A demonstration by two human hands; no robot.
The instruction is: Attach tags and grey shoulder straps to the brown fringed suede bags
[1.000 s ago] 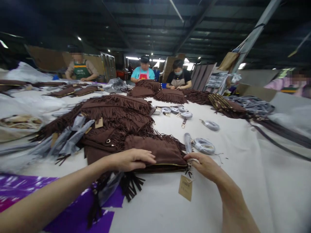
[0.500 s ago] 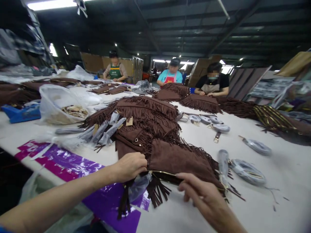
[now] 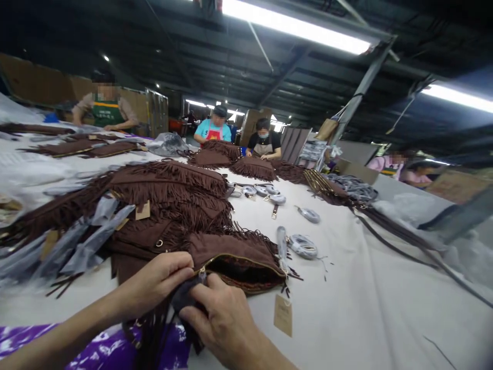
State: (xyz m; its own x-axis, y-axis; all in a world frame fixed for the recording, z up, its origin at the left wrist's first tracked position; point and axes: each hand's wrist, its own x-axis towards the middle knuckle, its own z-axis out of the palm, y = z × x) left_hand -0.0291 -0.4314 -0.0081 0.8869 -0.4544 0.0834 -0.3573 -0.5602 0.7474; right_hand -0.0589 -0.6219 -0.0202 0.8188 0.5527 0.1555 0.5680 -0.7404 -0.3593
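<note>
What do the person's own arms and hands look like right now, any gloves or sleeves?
Both are bare. The left hand and right hand wear no gloves, and no ring, watch or wristband shows. The left forearm is uncovered out to the picture's edge, as is the right wrist, so no sleeve is in view.

brown fringed bag, zip open, flat on white table. left hand at its 8 o'clock, pinching the zip end. right hand at 6 o'clock, closed on dark wrapped piece. paper tag at 5 o'clock. wrapped coil at 3 o'clock. bag pile at 11 o'clock. workers at 12 o'clock, far end.
</note>
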